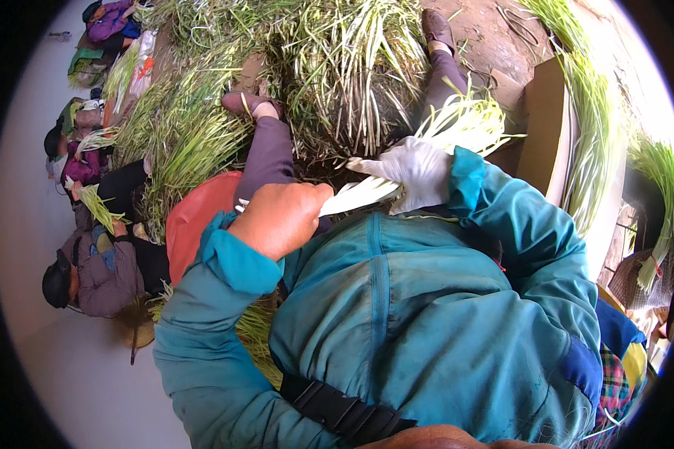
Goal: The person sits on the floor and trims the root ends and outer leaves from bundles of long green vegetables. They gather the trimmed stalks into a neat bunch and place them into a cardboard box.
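Note:
A bunch of long leafy vegetable stalks [362, 196], resembling garlic chives, lies across my lap, white at the stems and pale green at the leaves. My bare left hand [283, 219] is closed around the white stem end, with small tips poking out past the fist. Further along, my right hand [421, 173] in a white glove holds the bunch, its fingers and thumb spread around the stems. The leafy end [469, 120] fans out beyond the glove, over my right leg. The palm side of each hand is hidden.
A large heap of stalks [359, 73] lies between my feet, with more [196, 123] to the left. Sorted stalks [590, 129] rest along a board [542, 129] at right. A red sheet [199, 219] lies by my left leg. Several people [98, 275] sit along the left wall.

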The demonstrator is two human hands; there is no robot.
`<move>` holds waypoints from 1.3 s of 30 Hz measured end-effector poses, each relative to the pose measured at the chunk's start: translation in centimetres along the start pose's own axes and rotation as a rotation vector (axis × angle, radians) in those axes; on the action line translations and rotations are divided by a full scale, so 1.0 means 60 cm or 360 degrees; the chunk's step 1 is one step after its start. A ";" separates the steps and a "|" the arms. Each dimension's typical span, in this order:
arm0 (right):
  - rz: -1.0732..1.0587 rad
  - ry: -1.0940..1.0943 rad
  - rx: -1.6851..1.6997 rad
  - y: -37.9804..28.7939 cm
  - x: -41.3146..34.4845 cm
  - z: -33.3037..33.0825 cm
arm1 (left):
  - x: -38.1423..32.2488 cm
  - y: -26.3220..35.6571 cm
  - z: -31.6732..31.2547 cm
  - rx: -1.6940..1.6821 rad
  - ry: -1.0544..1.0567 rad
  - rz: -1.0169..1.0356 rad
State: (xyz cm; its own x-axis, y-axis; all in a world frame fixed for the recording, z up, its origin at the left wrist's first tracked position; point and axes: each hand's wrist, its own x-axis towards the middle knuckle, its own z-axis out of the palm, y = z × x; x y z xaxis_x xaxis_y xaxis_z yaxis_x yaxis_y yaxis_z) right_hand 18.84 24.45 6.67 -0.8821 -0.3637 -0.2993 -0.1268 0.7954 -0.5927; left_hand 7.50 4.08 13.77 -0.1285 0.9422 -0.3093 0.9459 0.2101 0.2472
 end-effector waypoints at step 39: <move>-0.0026 0.0569 -0.1330 0.108 0.002 0.096 | -0.059 -0.157 0.089 -0.0295 0.0928 -0.0266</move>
State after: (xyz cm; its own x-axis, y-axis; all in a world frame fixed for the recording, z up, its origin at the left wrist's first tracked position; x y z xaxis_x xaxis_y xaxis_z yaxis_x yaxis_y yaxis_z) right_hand 20.50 26.78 -1.51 -0.9479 -0.3165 0.0371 -0.3050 0.9347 0.1825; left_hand 0.63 -2.63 7.62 -0.4605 0.8690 0.1809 0.8385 0.3591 0.4098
